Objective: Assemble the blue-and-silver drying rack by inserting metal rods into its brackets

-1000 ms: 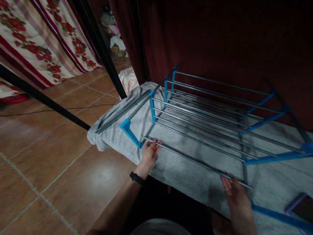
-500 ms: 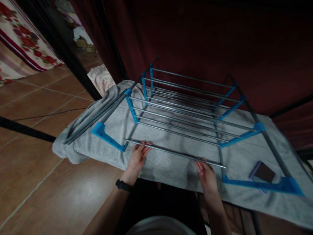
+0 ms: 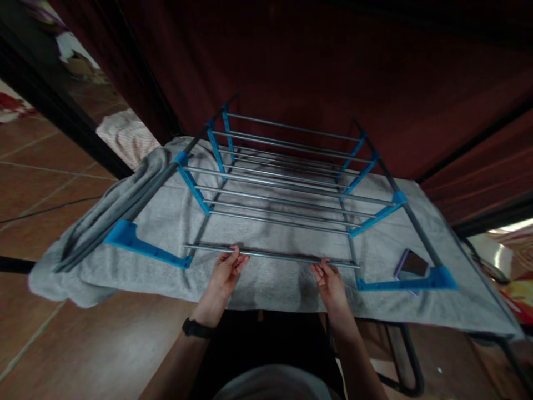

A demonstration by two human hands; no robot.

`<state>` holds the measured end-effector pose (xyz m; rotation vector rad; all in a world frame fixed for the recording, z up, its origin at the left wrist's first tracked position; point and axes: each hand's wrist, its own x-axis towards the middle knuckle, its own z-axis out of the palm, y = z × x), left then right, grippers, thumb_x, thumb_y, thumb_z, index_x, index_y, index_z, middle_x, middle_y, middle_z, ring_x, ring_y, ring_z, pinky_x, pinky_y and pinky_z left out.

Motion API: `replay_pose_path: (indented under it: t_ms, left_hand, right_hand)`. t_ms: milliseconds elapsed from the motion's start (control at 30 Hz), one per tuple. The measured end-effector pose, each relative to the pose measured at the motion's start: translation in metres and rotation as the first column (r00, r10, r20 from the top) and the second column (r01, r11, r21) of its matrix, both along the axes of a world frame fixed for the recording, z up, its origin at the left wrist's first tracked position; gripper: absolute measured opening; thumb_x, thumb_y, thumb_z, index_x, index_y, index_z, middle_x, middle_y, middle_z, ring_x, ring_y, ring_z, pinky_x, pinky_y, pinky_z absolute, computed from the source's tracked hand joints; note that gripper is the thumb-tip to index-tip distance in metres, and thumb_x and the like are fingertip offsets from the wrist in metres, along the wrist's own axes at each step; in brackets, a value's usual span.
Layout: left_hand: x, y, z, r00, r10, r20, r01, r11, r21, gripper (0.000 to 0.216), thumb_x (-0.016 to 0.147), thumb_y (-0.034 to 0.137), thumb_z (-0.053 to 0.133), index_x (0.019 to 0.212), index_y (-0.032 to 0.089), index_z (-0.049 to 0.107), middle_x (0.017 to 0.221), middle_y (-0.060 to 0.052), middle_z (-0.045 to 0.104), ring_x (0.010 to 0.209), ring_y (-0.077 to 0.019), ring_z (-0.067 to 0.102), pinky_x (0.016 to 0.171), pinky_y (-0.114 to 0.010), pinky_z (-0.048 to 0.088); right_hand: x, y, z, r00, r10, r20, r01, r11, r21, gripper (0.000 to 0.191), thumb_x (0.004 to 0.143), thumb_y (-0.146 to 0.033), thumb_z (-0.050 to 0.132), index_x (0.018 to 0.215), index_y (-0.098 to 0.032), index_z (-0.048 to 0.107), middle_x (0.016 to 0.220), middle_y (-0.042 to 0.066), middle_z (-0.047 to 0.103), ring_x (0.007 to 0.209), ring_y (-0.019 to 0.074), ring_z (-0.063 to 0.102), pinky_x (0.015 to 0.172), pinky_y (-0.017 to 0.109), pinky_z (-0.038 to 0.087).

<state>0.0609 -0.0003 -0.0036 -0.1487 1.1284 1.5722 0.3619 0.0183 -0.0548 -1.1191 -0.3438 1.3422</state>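
My left hand (image 3: pixel 225 272) and my right hand (image 3: pixel 328 280) both grip a thin metal rod (image 3: pixel 275 255), thumbs on top and fingers beneath. Held nearly level, the rod crosses in front of a rack (image 3: pixel 283 195) of metal bars joined by blue plastic brackets. Near the rod's left end is a blue bracket (image 3: pixel 145 247), and by its right end lies another blue bracket (image 3: pixel 408 284). Whether either rod end touches its bracket or the side tube, I cannot tell. A black band circles my left wrist.
The rack rests on a grey blanket (image 3: pixel 266 289). A phone (image 3: pixel 411 263) lies behind the right front bracket. Several loose grey tubes (image 3: pixel 112 222) lie at the left. Dark red curtains (image 3: pixel 291 66) hang behind. A striped cloth (image 3: pixel 127 136) sits at the back left.
The view has swung to the right, so the rack and blanket appear farther left. Both hands still hold the rod, which now looks more level.
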Motion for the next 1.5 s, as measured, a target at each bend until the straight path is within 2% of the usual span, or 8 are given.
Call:
replay_pose_path:
  t_ms: [167, 267, 533, 700, 900, 1033, 1500]
  left_hand:
    - [-0.004, 0.0, 0.005, 1.0, -0.016, 0.002, 0.016, 1.0, 0.023, 0.026, 0.085, -0.009, 0.057, 0.082, 0.014, 0.069, 0.078, -0.004, 0.076, 0.073, -0.0151, 0.076, 0.076, -0.028, 0.064]
    - [-0.005, 0.001, 0.005, 1.0, -0.03, 0.002, 0.03, 0.999, 0.015, 0.028, 0.086, -0.01, 0.055, 0.08, 0.013, 0.068, 0.081, -0.007, 0.077, 0.08, -0.0167, 0.077, 0.078, -0.029, 0.064]
    - [-0.005, 0.002, 0.002, 1.0, -0.023, 0.018, 0.023, 1.0, 0.0, 0.024, 0.089, -0.002, 0.059, 0.073, 0.013, 0.068, 0.083, -0.009, 0.078, 0.08, -0.0186, 0.077, 0.08, -0.032, 0.064]
    - [-0.006, 0.004, 0.001, 1.0, -0.019, 0.02, 0.019, 1.0, -0.015, 0.025, 0.089, -0.004, 0.059, 0.073, 0.013, 0.068, 0.079, -0.007, 0.076, 0.075, -0.0176, 0.076, 0.077, -0.03, 0.064]
    - [-0.008, 0.003, -0.004, 0.997, -0.073, 0.008, 0.073, 0.997, -0.002, 0.026, 0.088, -0.007, 0.053, 0.085, 0.013, 0.069, 0.084, -0.009, 0.077, 0.082, -0.0174, 0.077, 0.08, -0.03, 0.064]
    - [-0.006, 0.002, -0.003, 0.999, -0.051, -0.007, 0.051, 0.999, 0.002, 0.026, 0.089, -0.007, 0.052, 0.086, 0.013, 0.067, 0.086, -0.011, 0.078, 0.082, -0.019, 0.078, 0.08, -0.031, 0.064]
    - [-0.004, -0.004, -0.007, 0.998, -0.056, 0.04, 0.054, 0.997, 0.05, 0.02, 0.08, -0.006, 0.066, 0.086, 0.013, 0.068, 0.093, -0.013, 0.079, 0.091, -0.0218, 0.078, 0.085, -0.032, 0.062]
  right_hand:
    - [-0.001, 0.001, -0.002, 0.997, 0.017, 0.075, -0.021, 0.999, 0.05, 0.024, 0.067, -0.029, 0.084, 0.083, -0.027, 0.066, 0.089, 0.0, 0.073, 0.09, 0.0211, 0.072, 0.09, 0.04, 0.061]
    - [-0.001, 0.001, -0.001, 0.999, 0.008, 0.045, -0.01, 0.999, 0.053, 0.025, 0.065, -0.027, 0.084, 0.082, -0.027, 0.066, 0.091, 0.002, 0.074, 0.091, 0.0215, 0.072, 0.091, 0.039, 0.06]
    - [-0.001, -0.002, 0.004, 0.999, 0.042, 0.027, -0.044, 0.995, 0.084, 0.024, 0.066, -0.024, 0.082, 0.084, -0.029, 0.068, 0.095, -0.002, 0.075, 0.099, 0.0198, 0.071, 0.095, 0.04, 0.058]
    - [-0.001, -0.003, 0.006, 0.999, 0.014, 0.029, -0.016, 0.998, 0.057, 0.027, 0.064, -0.025, 0.085, 0.084, -0.029, 0.068, 0.09, -0.002, 0.074, 0.092, 0.0203, 0.071, 0.092, 0.04, 0.06]
    - [-0.004, -0.002, 0.006, 1.0, 0.017, -0.017, -0.016, 0.999, 0.032, 0.028, 0.061, -0.024, 0.087, 0.083, -0.027, 0.069, 0.089, -0.002, 0.074, 0.089, 0.0184, 0.071, 0.09, 0.037, 0.059]
    - [-0.006, -0.003, 0.008, 1.0, 0.012, -0.004, -0.011, 0.999, 0.037, 0.027, 0.062, -0.024, 0.086, 0.083, -0.027, 0.069, 0.089, -0.003, 0.074, 0.09, 0.0184, 0.071, 0.091, 0.037, 0.06]
    - [0.001, -0.002, 0.001, 0.999, 0.013, 0.038, -0.013, 1.0, -0.015, 0.026, 0.061, -0.025, 0.088, 0.081, -0.026, 0.071, 0.088, -0.001, 0.074, 0.087, 0.0196, 0.071, 0.088, 0.036, 0.063]
